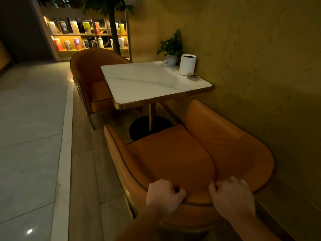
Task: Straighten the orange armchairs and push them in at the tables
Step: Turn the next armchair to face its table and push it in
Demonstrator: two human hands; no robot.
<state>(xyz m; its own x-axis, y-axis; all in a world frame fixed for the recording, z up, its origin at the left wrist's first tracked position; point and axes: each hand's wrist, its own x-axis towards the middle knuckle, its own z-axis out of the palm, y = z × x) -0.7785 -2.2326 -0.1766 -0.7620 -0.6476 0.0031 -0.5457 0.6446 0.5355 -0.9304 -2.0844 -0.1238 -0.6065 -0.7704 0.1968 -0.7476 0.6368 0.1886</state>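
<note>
An orange armchair (173,157) with a curved back stands right in front of me, its seat facing a white marble table (147,82). Its front edge stops short of the tabletop, with the table's black base showing between them. My left hand (164,194) and my right hand (231,197) both grip the top rim of its backrest, fingers curled over the edge. A second orange armchair (92,79) stands at the table's far side, its seat partly tucked under the tabletop.
A yellow wall (260,66) runs close along the right of the table and chair. On the table by the wall stand a potted plant (172,47), a white cylinder (187,64) and a small ashtray (193,76). Pale tiled floor (31,136) lies left; a lit bookshelf (86,35) stands beyond.
</note>
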